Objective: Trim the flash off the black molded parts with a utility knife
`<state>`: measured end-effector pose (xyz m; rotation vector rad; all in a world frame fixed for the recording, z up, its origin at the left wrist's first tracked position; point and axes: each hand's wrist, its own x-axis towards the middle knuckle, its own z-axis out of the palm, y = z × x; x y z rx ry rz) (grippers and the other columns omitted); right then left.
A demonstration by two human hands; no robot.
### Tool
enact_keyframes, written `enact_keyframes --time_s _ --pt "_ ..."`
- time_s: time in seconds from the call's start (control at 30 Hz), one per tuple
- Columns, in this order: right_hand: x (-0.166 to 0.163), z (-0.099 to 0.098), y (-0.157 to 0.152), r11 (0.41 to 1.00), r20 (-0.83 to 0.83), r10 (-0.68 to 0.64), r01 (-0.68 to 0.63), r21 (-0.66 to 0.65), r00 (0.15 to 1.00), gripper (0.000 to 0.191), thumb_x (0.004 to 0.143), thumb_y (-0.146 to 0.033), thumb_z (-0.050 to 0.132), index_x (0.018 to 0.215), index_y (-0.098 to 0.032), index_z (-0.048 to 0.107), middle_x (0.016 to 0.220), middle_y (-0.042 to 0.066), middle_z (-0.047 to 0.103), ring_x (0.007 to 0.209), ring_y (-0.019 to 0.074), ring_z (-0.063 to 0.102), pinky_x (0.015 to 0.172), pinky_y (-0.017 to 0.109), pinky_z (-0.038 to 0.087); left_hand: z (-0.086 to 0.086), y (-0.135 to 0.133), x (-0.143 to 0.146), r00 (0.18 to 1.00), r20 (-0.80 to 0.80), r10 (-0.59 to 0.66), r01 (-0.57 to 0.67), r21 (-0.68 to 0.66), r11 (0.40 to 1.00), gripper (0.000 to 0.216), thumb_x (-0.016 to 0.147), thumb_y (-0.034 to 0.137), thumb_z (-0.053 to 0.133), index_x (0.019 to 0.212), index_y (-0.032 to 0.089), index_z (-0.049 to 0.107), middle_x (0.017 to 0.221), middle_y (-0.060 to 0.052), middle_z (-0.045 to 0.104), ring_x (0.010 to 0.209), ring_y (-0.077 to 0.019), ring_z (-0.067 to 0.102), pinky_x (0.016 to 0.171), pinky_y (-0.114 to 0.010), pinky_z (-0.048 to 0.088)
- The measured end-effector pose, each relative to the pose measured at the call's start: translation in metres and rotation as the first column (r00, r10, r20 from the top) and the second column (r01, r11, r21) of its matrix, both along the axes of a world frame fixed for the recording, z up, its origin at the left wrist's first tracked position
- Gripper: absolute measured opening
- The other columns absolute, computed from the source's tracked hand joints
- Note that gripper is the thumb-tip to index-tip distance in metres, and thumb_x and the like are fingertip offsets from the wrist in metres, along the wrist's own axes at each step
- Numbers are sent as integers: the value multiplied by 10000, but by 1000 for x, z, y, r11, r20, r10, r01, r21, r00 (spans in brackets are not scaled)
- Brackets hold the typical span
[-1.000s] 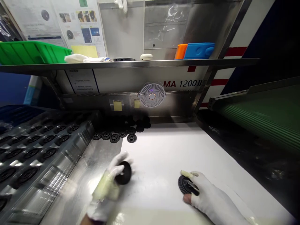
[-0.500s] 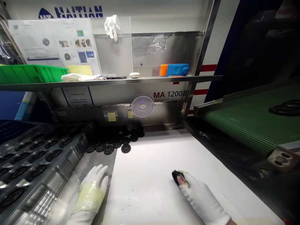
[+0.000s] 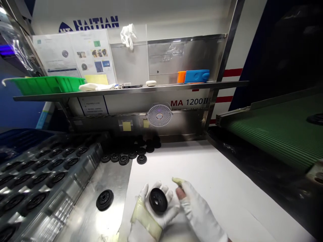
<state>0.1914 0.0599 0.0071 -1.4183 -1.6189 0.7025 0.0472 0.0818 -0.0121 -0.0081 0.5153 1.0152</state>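
Just now, left hand: white glove, palm up, yellowish tape across its base; the grip is closed around the black disc, fingers curled up against the rim.
Right hand: white glove, one fingertip bare and one taped; the grip is open, fingers spread, just beside the disc and the left hand.
Disc: dark, with a centre hole, lying in the left palm above the front of the white counter.
Nearby: a loose ribbed disc lies flat on the steel ledge left of the counter.
Left side: a metal tray holds rows of discs.
Back of counter: a dark cluster of discs sits beneath a small fan.
Right side: a green conveyor belt carries one disc.
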Motion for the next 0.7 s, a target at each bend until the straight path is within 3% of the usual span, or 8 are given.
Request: enact_keyframes --time_s 0.07,0.2,0.3,0.4,0.53,0.7 --pt "11 -9 -1 998 -48 -26 23 -59 998 337 897 -479 293 1017 -236 494 949 39 595 903 193 559 814 315 434 5 3 -12 998 58 9 -6 -58 998 220 737 292 587 918 167 600 876 -82 655 921 -270 597 836 -507 429" --pt "15 -19 -6 975 -27 100 -103 -195 995 321 887 -471 368 693 -235 467 670 -28 544 672 164 545 622 270 423 6 10 -22 991 26 133 -134 21 991 161 681 147 547 829 130 609 776 -85 627 804 -248 611 780 -443 467" --pt "4 -14 -12 976 50 162 -153 -153 985 236 897 -432 380 858 -271 548 793 -34 601 761 161 567 685 267 420 7 13 -22 973 -59 222 -220 39 975 92 696 180 568 777 146 594 736 -54 604 743 -219 602 736 -420 486" --pt "-10 -7 -16 984 186 160 -142 -107 969 208 900 -352 368 1028 -324 530 933 -30 617 850 172 574 717 282 423 10 13 -19 962 -113 247 -242 60 968 77 728 234 606 736 163 577 708 -21 577 667 -161 574 657 -332 493" --pt "-26 -6 -15 996 311 82 -67 -58 947 189 903 -320 348 868 -272 528 776 -22 611 693 170 569 584 263 402 15 8 -13 953 -124 276 -255 164 953 24 732 158 577 721 143 591 662 -33 553 647 -163 563 638 -319 481" --pt "-36 -9 -13 998 427 47 -55 6 903 226 915 -315 330 753 -246 472 686 -28 570 579 148 524 512 258 338 19 2 -7 925 -116 362 -339 179 923 81 716 132 575 784 148 616 678 -32 560 647 -148 563 635 -295 480"
